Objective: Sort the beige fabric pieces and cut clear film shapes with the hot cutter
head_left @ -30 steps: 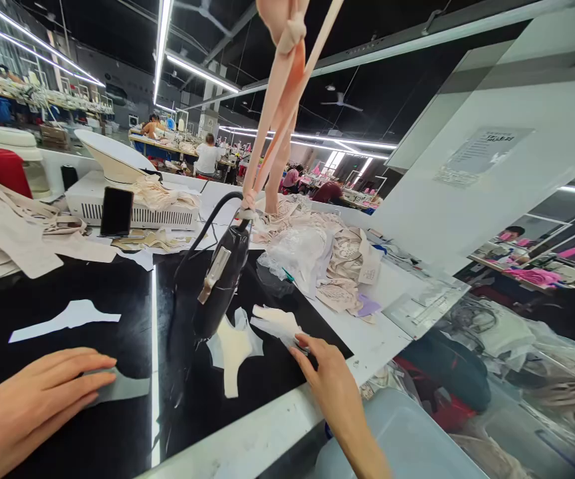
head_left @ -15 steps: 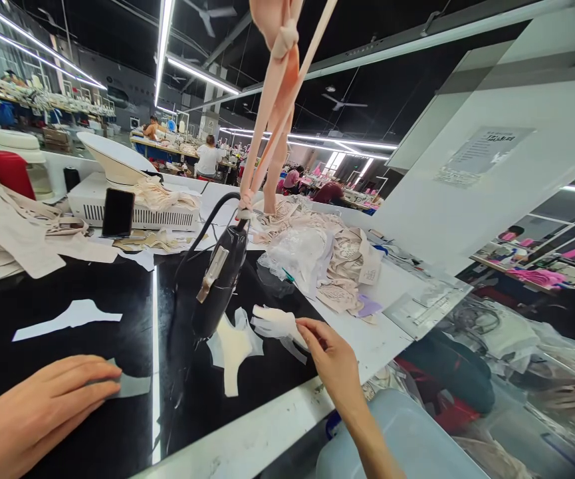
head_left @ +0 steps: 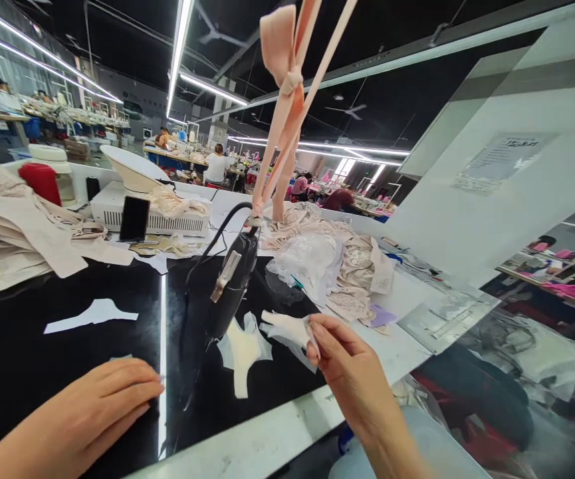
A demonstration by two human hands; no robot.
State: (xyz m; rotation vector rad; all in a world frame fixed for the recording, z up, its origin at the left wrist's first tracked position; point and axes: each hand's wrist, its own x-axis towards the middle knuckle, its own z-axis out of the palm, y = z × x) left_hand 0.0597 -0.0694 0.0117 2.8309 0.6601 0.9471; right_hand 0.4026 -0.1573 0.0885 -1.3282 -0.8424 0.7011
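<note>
Between the thumb and fingers of my right hand (head_left: 354, 372) is a cream fabric piece (head_left: 292, 326) with translucent backing, its narrow end pointing left. My left hand (head_left: 98, 406) lies flat over the black tabletop (head_left: 132, 286), fingers stretched to the right. Beneath and behind it a small edge of a grey piece (head_left: 121, 358) shows; the rest is hidden. A second cream piece (head_left: 243, 352) on similar backing lies between my hands. Farther left sits a white cut piece (head_left: 92, 315). Just behind the second cream piece, a black corded tool (head_left: 232, 286) hangs by knotted pink fabric strips (head_left: 287, 100).
Beige garments and plastic bags (head_left: 312, 256) are heaped at the back right. Fabric layers (head_left: 22, 219) are stacked at the left. A phone (head_left: 134, 218) leans against a white box (head_left: 167, 223). A clear panel (head_left: 496, 159) slants at the right; people sew in the distance.
My left hand has slid right, covering most of the grey piece. My right hand has turned and gripped the cream piece more fully, with more fingers around its end. The view has shifted slightly left.
</note>
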